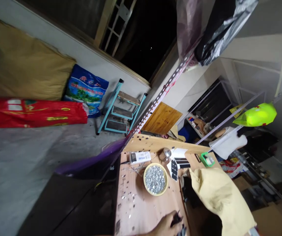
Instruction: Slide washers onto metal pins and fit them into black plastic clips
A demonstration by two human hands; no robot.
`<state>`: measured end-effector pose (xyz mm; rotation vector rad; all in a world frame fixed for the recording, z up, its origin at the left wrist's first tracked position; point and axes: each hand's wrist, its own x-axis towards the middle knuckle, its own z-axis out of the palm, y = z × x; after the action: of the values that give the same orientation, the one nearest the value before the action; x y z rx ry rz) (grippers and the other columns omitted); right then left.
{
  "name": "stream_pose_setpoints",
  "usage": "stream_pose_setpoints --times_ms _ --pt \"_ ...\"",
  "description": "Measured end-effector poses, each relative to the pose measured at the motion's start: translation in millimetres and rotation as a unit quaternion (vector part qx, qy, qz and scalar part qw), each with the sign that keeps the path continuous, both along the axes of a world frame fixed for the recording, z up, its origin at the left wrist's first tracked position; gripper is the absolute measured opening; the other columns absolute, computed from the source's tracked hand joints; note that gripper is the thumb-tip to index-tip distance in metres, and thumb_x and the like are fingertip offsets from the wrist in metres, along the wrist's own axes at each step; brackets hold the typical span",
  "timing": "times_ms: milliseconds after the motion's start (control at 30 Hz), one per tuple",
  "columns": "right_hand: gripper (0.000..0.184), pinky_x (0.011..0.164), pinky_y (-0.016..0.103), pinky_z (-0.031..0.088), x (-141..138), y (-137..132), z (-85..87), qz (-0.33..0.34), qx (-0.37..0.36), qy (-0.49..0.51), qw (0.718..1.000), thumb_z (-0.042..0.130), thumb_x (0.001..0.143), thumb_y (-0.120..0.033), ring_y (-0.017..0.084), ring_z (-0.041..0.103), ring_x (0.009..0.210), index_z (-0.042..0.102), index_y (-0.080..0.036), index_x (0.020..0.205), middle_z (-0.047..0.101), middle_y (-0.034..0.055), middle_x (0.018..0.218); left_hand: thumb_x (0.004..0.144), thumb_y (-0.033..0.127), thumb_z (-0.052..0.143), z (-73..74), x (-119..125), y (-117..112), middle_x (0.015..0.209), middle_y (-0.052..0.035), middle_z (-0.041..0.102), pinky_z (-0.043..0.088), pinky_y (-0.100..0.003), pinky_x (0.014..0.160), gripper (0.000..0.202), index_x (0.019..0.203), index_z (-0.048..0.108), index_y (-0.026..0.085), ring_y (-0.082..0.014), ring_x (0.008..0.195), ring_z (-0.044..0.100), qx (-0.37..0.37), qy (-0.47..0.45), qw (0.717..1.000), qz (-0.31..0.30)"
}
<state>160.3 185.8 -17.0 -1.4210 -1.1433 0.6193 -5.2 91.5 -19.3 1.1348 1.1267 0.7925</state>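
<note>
My left hand (pixel 168 223) reaches in from the bottom edge over the wooden table, fingers curled. Small black pieces (pixel 176 219) show at its fingertips; I cannot make out their exact kind. My right hand is out of view. Farther up the table stands a yellow bowl (pixel 166 187) filled with small shiny silver pieces (pixel 155 179), apart from the hand. Black strips with rows of pale dots (pixel 182 163) lie on white paper (pixel 179 152) beyond the bowl. A beige cloth or sack (pixel 217 188) hangs over the table's right side.
A white box (pixel 140 157), a round metal tin (pixel 165 154) and a green basket (pixel 207 159) stand along the table's back. Dark bits are scattered on the tabletop (pixel 141 209). Left are a perforated metal post (pixel 155 101), blue step stool (pixel 122 113) and red sack (pixel 37 113).
</note>
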Motion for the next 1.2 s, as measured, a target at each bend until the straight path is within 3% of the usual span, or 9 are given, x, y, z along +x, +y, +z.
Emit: stream_pose_setpoints --times_ms 167,400,533,667,733,800,1000,1133,1200 --pt "0.055 0.065 0.039 0.048 -47 -133 -55.9 -0.055 -0.133 0.064 0.987 0.058 0.067 -0.065 0.03 0.058 0.092 0.064 -0.019 0.095 0.061 0.0143 0.099 0.057 0.077 0.059 31.4 -2 -9 0.059 0.003 0.044 0.035 -0.022 0.056 0.071 0.08 0.043 0.013 -0.0058 0.053 0.04 -0.043 -0.048 0.998 0.017" --pt "0.07 0.064 0.029 0.047 -112 -234 -21.0 0.0 -0.249 0.248 0.936 0.056 0.062 -0.071 0.015 0.055 0.063 0.062 -0.009 0.095 0.062 0.0101 0.083 0.074 0.059 0.062 38.3 3 -43 0.073 -0.0018 0.053 0.045 -0.022 0.07 0.058 0.101 0.048 0.009 -0.0076 0.065 0.052 -0.15 -0.098 0.983 0.04" --pt "0.064 0.062 0.028 0.044 -102 -280 -17.9 -0.116 -0.274 0.169 0.94 0.053 0.065 -0.071 0.017 0.054 0.066 0.065 -0.012 0.084 0.061 0.0097 0.077 0.085 0.044 0.055 41.5 -19 -90 0.111 -0.0142 0.054 0.043 -0.037 0.094 0.056 0.129 0.04 0.012 -0.0195 0.102 0.055 -0.011 0.156 0.988 -0.016" --pt "0.057 0.063 0.027 0.043 -88 -321 -18.1 -0.051 -0.249 0.108 0.961 0.055 0.065 -0.069 0.016 0.053 0.065 0.067 -0.014 0.076 0.058 0.0086 0.074 0.089 0.025 0.049 48.9 -49 -136 0.128 -0.0089 0.051 0.02 -0.047 0.112 0.037 0.127 0.049 0.02 -0.0236 0.131 0.034 0.365 0.342 0.827 -0.256" --pt "0.057 0.057 0.026 0.041 -88 -331 -13.6 0.0 -0.248 0.159 0.956 0.056 0.067 -0.069 0.013 0.049 0.057 0.065 -0.014 0.077 0.056 0.0063 0.068 0.093 0.02 0.04 52.0 -60 -148 0.116 -0.0057 0.059 0.019 -0.047 0.113 0.029 0.118 0.055 0.02 -0.0204 0.124 0.043 0.41 0.364 0.752 -0.366" --pt "0.058 0.051 0.025 0.038 -93 -334 -7.6 0.025 -0.259 0.241 0.935 0.058 0.067 -0.069 0.011 0.044 0.051 0.061 -0.013 0.082 0.051 0.0028 0.059 0.093 0.021 0.039 54.6 -68 -151 0.1 -0.0059 0.063 0.027 -0.044 0.11 0.027 0.111 0.058 0.017 -0.0177 0.106 0.054 0.396 0.377 0.726 -0.417" --pt "0.053 0.045 0.02 0.034 -115 -301 -5.0 0.047 -0.228 0.338 0.912 0.06 0.07 -0.064 0.008 0.04 0.044 0.049 -0.014 0.083 0.043 -0.0038 0.049 0.092 0.018 0.035 65.0 -81 -136 0.1 -0.008 0.058 0.044 -0.026 0.086 0.035 0.122 0.052 0.017 -0.015 0.09 0.056 0.259 0.38 0.786 -0.414" --pt "0.066 0.05 0.024 0.043 -111 -256 -38.3 0.039 -0.215 0.33 0.918 0.058 0.068 -0.067 0.011 0.051 0.05 0.052 -0.014 0.106 0.058 0.003 0.073 0.091 0.031 0.04 60.4 -85 -124 0.086 -0.0046 0.058 0.043 -0.025 0.079 0.024 0.092 0.058 0.015 -0.0143 0.082 0.055 0.08 0.367 0.889 -0.261" --pt "0.066 0.055 0.028 0.048 -100 -232 -62.6 0.042 -0.237 0.251 0.938 0.059 0.063 -0.068 0.016 0.056 0.055 0.059 -0.012 0.098 0.06 0.0073 0.073 0.089 0.045 0.038 49.6 -89 -117 0.062 0.0001 0.047 0.04 -0.023 0.058 0.034 0.083 0.053 0.014 -0.0117 0.057 0.048 -0.098 0.318 0.926 -0.178"
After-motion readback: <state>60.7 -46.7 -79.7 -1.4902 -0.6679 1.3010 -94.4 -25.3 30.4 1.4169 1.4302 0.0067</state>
